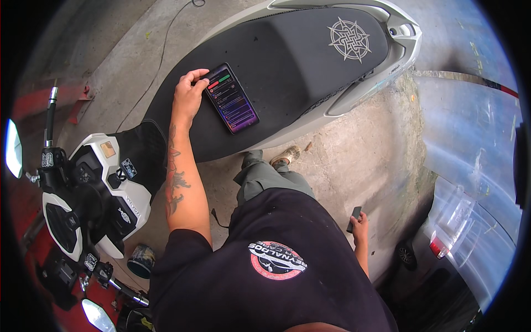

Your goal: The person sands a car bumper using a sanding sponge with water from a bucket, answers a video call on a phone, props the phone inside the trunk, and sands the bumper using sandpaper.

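A smartphone [231, 99] with a lit screen lies slantwise on the dark scooter seat [276, 61]. At the phone's upper left corner is my left hand [189, 93], its fingers bent and the thumb and index finger close together against the phone's edge. Low on the right side, beside my body, my right hand [360, 226] is closed around a small dark flat rectangular object [354, 218]. What kind of object that is, I cannot make out.
The scooter's white front panel and handlebars [83, 177] stand at the left, with mirrors [14, 148]. A pale tail grip [406, 33] curves round the seat's far right end. A dark bucket [142, 260] sits on the concrete floor. A blue-grey vehicle [470, 138] is at the right.
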The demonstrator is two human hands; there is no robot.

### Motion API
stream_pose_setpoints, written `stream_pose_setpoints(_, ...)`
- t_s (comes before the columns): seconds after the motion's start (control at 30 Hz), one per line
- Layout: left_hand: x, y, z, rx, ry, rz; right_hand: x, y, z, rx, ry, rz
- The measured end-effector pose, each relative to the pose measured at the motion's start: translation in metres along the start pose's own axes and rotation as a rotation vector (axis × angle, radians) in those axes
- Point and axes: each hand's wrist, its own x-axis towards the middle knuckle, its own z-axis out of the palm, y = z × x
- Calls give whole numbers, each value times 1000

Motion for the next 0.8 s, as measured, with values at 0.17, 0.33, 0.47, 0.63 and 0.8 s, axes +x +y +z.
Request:
stream_pose_setpoints(0.17,1,0,0,16,5,9,0,0,0,-19,31,23)
stream_pose_setpoints(0.33,-7,20,4,32,3,-12,1,-1,1,5,16,9)
stream_pose_setpoints(0.47,-10,33,15,286,88,10,2,-2,1,29,7,-10)
stream_pose_setpoints(0.63,-9,33,19,346,119,-2,-1,-6,2,38,11,-9)
stream_pose_setpoints(0.8,-7,33,23,419,142,2,3,8,3,58,-2,-20)
